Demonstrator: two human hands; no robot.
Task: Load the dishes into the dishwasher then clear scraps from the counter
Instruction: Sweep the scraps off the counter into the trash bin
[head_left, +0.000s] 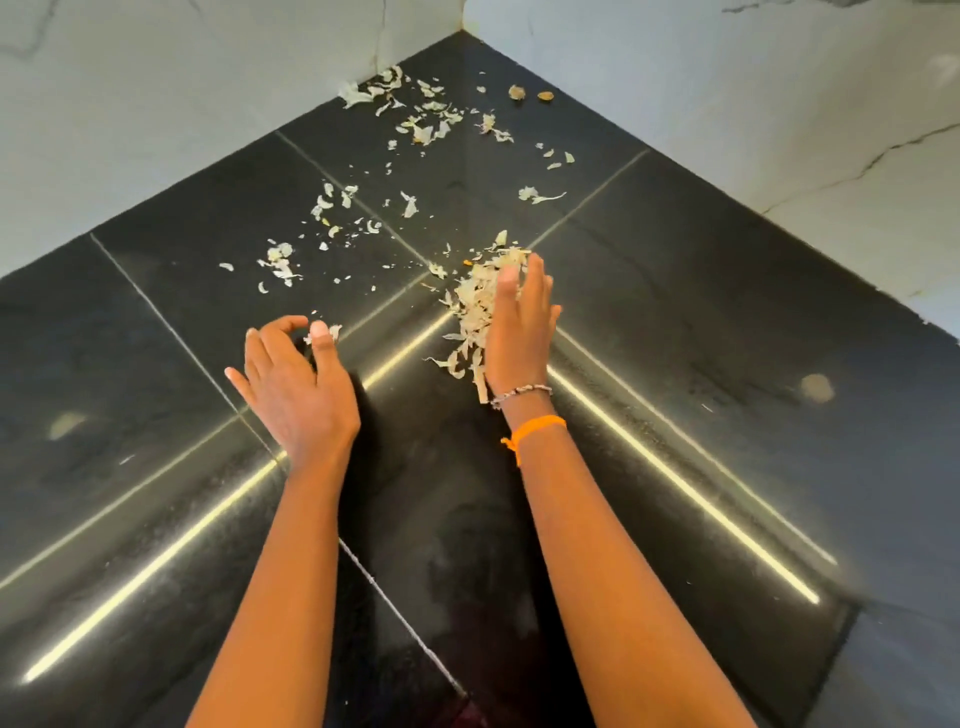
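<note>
Right hand (519, 322), fingers straight, edge-on against scrap pile (475, 312) mid-surface (727, 364) to sweep it; left hand (296, 379) loosely cupped, likely to catch.

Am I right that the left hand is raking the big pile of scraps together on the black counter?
Not quite: the head view shows the right hand against the big pile of scraps on the black counter. The left hand touches only a small scrap.

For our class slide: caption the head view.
Right hand sweeps a peel pile across the black counter; left hand waits open.
</note>
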